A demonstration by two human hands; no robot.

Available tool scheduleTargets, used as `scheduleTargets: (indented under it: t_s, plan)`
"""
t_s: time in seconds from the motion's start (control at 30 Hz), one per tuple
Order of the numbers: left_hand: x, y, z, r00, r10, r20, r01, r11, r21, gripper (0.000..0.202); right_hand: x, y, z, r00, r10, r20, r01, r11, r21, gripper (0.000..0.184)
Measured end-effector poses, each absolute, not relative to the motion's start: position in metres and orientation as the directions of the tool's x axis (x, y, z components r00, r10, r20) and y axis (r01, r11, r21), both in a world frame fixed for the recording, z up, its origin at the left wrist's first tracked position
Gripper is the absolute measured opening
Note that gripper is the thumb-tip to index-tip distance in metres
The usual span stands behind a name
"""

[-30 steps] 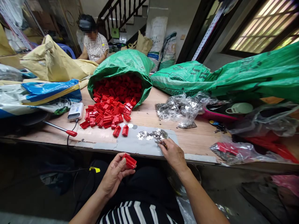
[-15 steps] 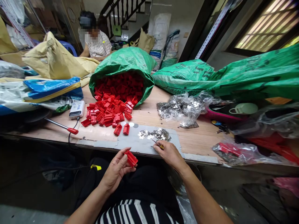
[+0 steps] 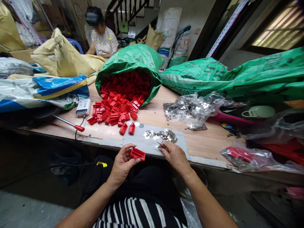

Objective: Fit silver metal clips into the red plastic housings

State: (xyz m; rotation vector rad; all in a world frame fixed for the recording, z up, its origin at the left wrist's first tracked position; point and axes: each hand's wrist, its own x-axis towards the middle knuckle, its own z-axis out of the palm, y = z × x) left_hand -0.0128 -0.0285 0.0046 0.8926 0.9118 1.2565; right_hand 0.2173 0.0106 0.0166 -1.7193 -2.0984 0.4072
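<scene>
My left hand (image 3: 123, 165) is closed on a small red plastic piece (image 3: 138, 154), held over my lap just below the table edge. My right hand (image 3: 175, 157) pinches a thin metal tool with a yellow grip (image 3: 162, 146), its tip near a small heap of shiny metal bits (image 3: 161, 135) on a grey mat (image 3: 142, 141). Two loose red pieces (image 3: 127, 128) lie on the mat's left end. Behind them a pile of red pieces (image 3: 113, 110) spills from an open green sack (image 3: 133, 63).
A clear bag of metal bits (image 3: 190, 109) lies right of the sack, more green sacks (image 3: 228, 76) behind it. A white device (image 3: 83, 107) and a red-handled screwdriver (image 3: 71, 124) rest at left. Another person (image 3: 102, 38) sits beyond the table.
My left hand has lifted the red piece up toward the table edge and my right hand. My right hand has drawn back from the metal heap, with the tool's tip now showing.
</scene>
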Motion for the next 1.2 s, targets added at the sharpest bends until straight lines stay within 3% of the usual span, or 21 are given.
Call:
scheduleTargets:
  t_s: [0.1, 0.3, 0.37, 0.47, 0.57, 0.73, 0.93, 1.2]
  plan:
    - [-0.014, -0.030, 0.004, 0.025, 0.999, 0.042, -0.277, -0.033, 0.960, 0.041, 0.216, 0.011, 0.018, -0.158, 0.977, 0.142, 0.842, 0.209, -0.497, 0.014]
    - [-0.012, -0.034, 0.005, -0.021, 0.990, 0.139, -0.153, -0.141, 0.978, 0.038, 0.203, 0.002, 0.041, -0.219, 0.964, 0.152, 0.634, 0.259, -0.729, 0.015]
    - [-0.012, -0.034, 0.010, 0.005, 0.997, 0.073, -0.220, -0.070, 0.973, 0.041, 0.196, -0.003, 0.048, -0.252, 0.953, 0.169, 0.576, 0.288, -0.765, 0.013]
    - [-0.013, -0.032, 0.021, 0.198, 0.968, -0.154, -0.453, 0.230, 0.861, 0.046, 0.185, -0.007, 0.056, -0.283, 0.935, 0.214, 0.513, 0.336, -0.790, 0.010]
    - [-0.016, -0.032, 0.028, 0.406, 0.867, -0.290, -0.603, 0.492, 0.628, 0.044, 0.177, -0.007, 0.057, -0.304, 0.915, 0.265, 0.485, 0.388, -0.783, 0.009]
    - [-0.019, -0.033, 0.024, 0.503, 0.801, -0.323, -0.680, 0.598, 0.425, 0.035, 0.169, -0.002, 0.052, -0.361, 0.869, 0.338, 0.459, 0.481, -0.747, 0.009]
    - [-0.015, -0.034, 0.022, 0.526, 0.777, -0.345, -0.680, 0.628, 0.379, 0.022, 0.169, 0.003, 0.047, -0.502, 0.788, 0.355, 0.431, 0.584, -0.687, 0.016]
    - [-0.012, -0.036, 0.025, 0.500, 0.790, -0.356, -0.639, 0.613, 0.464, 0.028, 0.173, 0.006, 0.049, -0.621, 0.713, 0.325, 0.423, 0.655, -0.626, 0.017]
